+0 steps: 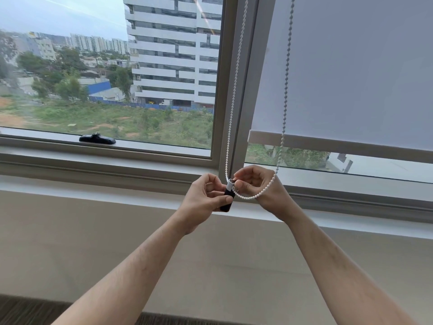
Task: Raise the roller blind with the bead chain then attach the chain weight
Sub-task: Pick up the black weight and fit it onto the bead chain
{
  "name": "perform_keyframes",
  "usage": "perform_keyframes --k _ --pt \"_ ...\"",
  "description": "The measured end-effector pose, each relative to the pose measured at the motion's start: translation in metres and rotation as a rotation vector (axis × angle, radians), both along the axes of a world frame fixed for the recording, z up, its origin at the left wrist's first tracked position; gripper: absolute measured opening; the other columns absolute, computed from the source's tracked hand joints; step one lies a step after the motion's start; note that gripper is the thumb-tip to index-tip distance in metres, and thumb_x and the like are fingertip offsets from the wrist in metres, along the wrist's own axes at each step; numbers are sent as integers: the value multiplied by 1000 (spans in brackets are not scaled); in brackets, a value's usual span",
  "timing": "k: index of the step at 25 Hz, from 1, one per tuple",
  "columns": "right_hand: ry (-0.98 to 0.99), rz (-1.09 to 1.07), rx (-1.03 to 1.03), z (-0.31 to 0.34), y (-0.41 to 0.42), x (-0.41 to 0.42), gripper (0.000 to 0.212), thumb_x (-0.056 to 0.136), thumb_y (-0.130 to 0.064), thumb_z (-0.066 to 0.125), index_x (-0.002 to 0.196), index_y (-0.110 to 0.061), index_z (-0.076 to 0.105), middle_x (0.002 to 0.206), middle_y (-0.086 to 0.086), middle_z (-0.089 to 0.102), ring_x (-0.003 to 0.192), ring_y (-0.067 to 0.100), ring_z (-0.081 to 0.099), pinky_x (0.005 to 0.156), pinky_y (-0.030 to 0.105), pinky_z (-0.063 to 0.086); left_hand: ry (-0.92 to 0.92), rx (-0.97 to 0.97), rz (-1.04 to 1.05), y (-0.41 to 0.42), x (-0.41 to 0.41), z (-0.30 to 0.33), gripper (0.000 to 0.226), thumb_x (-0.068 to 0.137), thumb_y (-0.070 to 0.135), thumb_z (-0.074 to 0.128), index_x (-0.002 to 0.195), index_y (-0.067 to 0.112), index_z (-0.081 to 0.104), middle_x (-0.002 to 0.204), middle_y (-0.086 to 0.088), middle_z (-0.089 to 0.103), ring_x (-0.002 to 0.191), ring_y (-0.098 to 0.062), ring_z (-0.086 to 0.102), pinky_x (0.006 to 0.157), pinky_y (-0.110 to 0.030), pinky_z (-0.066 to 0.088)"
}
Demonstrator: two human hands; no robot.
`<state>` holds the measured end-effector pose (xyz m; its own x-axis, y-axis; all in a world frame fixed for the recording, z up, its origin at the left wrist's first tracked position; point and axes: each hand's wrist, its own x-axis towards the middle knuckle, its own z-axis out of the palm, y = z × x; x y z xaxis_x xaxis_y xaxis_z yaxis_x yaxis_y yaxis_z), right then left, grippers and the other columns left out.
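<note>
The left hand (201, 202) has its fingers (214, 186) curled tight around the black chain weight (228, 198), whose long axis stands nearly upright, white cap up. The right hand's (260, 186) fingers (241, 184) pinch the cap, and the bead chain (250, 197) loops under them, just below the roller blind (351, 78).

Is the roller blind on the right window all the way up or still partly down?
Partly down. The roller blind covers most of the right pane, its bottom bar sitting just above the sill, with only a strip of view below.
</note>
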<state>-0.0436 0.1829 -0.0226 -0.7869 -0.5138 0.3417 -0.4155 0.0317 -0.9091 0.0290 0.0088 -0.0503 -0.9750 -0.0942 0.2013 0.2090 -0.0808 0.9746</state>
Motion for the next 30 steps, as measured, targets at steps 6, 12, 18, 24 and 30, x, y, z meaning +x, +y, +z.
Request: perform_keyframes --k 6,12,18,24,30 --pt "-49 -56 -3 -30 -2 2 15 90 -7 67 105 -7 67 90 5 73 82 13 67 76 25 56 -25 -8 14 -1 -2 -21 33 77 -12 71 87 9 49 82 -3 71 70 -17 69 64 -29 56" --pt "-94 -36 116 -54 -2 5 36 87 -6 69 122 -12 63 109 9 74 99 16 69 91 36 57 -68 -24 21 -2 -3 -39 32 78 -12 70 88 9 48 85 -7 70 71 -11 70 67 -27 58" --pt "-71 -132 129 -66 -9 14 25 82 -9 77 105 -16 71 90 -6 77 92 6 70 91 39 58 -102 -65 14 -2 -4 -51 31 78 -6 74 90 9 49 88 -9 69 77 -14 70 70 -25 55" --pt "-49 -188 117 -70 -10 17 22 81 -10 78 97 -25 73 90 -4 78 93 12 73 89 39 58 -99 -128 26 -1 -6 -54 29 78 0 76 90 12 52 91 -15 72 85 -20 71 79 -31 56" --pt "5 -255 153 -75 -12 24 41 84 -22 76 123 -19 64 108 -6 72 101 2 68 87 30 58 -91 -141 -13 -4 -4 -54 37 79 6 77 106 10 51 107 -14 71 97 -23 73 88 -36 57"
